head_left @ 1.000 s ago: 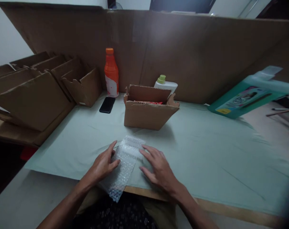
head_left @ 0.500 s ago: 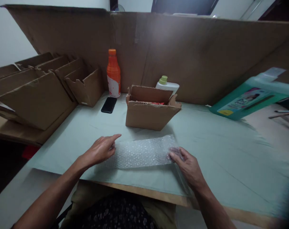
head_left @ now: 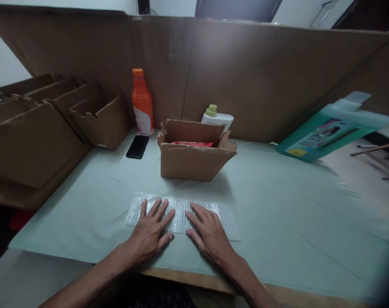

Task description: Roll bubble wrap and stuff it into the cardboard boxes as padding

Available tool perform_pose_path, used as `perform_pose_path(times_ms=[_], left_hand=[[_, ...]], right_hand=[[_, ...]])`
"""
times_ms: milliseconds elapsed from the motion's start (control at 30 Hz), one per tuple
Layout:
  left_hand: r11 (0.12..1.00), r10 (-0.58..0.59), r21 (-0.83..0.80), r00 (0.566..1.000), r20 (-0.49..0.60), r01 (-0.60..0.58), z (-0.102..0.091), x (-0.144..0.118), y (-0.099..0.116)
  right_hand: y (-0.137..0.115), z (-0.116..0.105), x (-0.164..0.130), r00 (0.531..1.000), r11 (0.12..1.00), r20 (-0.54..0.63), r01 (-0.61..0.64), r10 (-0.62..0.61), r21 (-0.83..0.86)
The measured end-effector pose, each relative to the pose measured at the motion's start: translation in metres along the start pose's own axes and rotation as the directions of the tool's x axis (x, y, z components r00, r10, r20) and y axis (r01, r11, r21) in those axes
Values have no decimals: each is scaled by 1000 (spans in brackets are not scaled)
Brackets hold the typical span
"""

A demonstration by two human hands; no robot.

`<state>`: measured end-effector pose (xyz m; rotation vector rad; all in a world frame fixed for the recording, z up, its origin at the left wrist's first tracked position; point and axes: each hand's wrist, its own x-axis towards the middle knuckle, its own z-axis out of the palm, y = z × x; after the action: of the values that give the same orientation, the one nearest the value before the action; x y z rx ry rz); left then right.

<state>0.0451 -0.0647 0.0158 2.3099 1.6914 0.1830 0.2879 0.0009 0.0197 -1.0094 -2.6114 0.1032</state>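
Note:
A long strip of bubble wrap (head_left: 181, 214) lies flat on the pale green cloth near the table's front edge. My left hand (head_left: 151, 231) rests on its left part with the fingers spread. On the right part lies my right hand (head_left: 209, 233), also open, its fingers stretched out and pointing up and to the left. Parts of the strip are hidden under both hands. Just beyond the strip stands an open cardboard box (head_left: 188, 163), with red packaging (head_left: 194, 144) showing inside it.
An orange bottle (head_left: 142, 102) and a black phone (head_left: 137, 146) are at the back left. Behind the box stands a white bottle with a green cap (head_left: 217, 116). Cardboard bins (head_left: 100, 122) line the left side. A large green liquid jug (head_left: 325, 128) leans at the right.
The bubble wrap was held up slightly by my right hand and now lies flat. My right hand let go and moved left. My left hand went from pointing to spread on the wrap.

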Motion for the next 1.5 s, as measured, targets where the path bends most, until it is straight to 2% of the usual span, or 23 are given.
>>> perform_pose_path(times_ms=[67, 133, 200, 267, 333, 400, 433, 500, 567, 633, 700, 800, 867, 1000, 1033, 1100, 1167, 1200, 1267, 1333, 1367, 1433, 1500], left_hand=[[998, 19, -66, 999, 39, -16, -3, -7, -6], [986, 63, -153, 998, 22, -59, -10, -12, -14], [966, 75, -244, 994, -74, -91, -19, -10, -24], [932, -5, -355, 976, -219, -75, -31, 7, -35], [869, -158, -493, 925, -346, -36, -43, 40, -46], [775, -306, -632, 869, -388, -9, -53, 84, -54], [727, -350, -686, 856, -380, -7, -57, 105, -56], [661, -381, -750, 854, -354, -16, -60, 136, -56], [644, -376, -765, 862, -340, -21, -55, 142, -51], [674, -367, -739, 866, -338, -2, -42, 123, -44], [725, -359, -686, 880, -310, 54, -26, 89, -36], [781, -338, -612, 908, -246, 124, -11, 46, -26], [782, -342, -607, 911, -229, 141, -12, 40, -23], [773, -356, -622, 898, -258, 128, -27, 60, -28], [786, -348, -609, 891, -292, 107, -30, 61, -30], [839, -327, -539, 860, -392, 73, -29, 51, -32], [905, -274, -422, 832, -483, 53, -22, 29, -29], [933, -220, -358, 839, -498, 32, -16, 17, -25], [968, -67, -246, 898, -436, -47, -5, -2, -15], [975, 84, -174, 954, -288, -138, 3, -11, -8], [973, 131, -159, 970, -207, -165, 5, -12, -6], [969, 173, -163, 981, -83, -185, 4, -12, -9], [962, 183, -196, 982, -48, -189, 0, -14, -19]], right_hand=[[14, 4, -7, 999, 999, 42, -17, 16, 28], [40, -1, -25, 992, 991, -18, -128, 128, 24], [68, -14, -40, 955, 961, -115, -272, 275, 39], [88, -29, -38, 910, 922, -159, -367, 383, 121], [99, -39, -13, 878, 872, -141, -412, 458, 265], [103, -40, 28, 853, 796, -88, -437, 515, 418], [105, -37, 50, 842, 754, -55, -450, 537, 479], [106, -31, 84, 826, 690, 7, -476, 564, 546], [105, -25, 94, 807, 659, 46, -512, 588, 551], [99, -20, 79, 782, 656, 29, -542, 622, 525], [89, -18, 48, 756, 660, 1, -571, 654, 488], [72, -19, 9, 755, 680, -7, -587, 656, 438], [65, -21, 4, 761, 686, 1, -586, 649, 431], [72, -26, 20, 758, 662, 58, -601, 649, 449], [74, -28, 22, 763, 671, 52, -597, 644, 440], [74, -31, 15, 790, 741, -43, -552, 611, 383], [62, -30, 1, 837, 848, -197, -450, 510, 281], [51, -28, -5, 868, 898, -250, -377, 428, 228], [21, -19, -11, 935, 962, -241, -226, 259, 155], [-5, -9, -11, 986, 985, -115, -100, 116, 141], [-13, -5, -11, 997, 988, -42, -60, 67, 145], [-14, -2, -20, 998, 990, 50, -48, 41, 136], [6, -8, -41, 989, 985, 27, -147, 145, 85]])
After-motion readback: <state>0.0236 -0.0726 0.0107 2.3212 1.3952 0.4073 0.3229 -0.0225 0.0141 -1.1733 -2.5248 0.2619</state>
